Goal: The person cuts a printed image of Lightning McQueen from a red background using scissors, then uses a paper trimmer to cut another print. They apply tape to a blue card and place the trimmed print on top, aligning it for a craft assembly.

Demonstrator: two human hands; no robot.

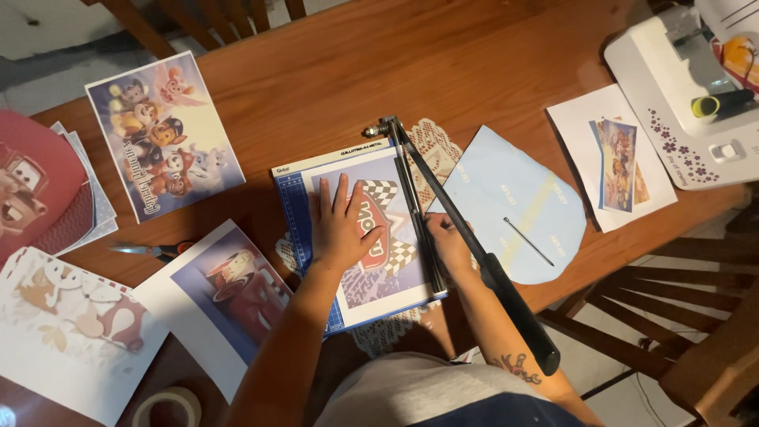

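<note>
While my left hand (pixel 341 225) lay flat and open on the printed sheet (pixel 378 237), that sheet sat on the blue paper trimmer (pixel 299 213) near the desk's (pixel 332 87) front edge. Right hand (pixel 449 241): fingers curled at the sheet's right margin beside the cutting rail, gripping nothing I could make out. Trimmer arm (pixel 482 261): raised, black handle toward me. Sheet judged light, limp, easily creased; best pressed flat mid-page. Scissors (pixel 150 251) lay to the left.
</note>
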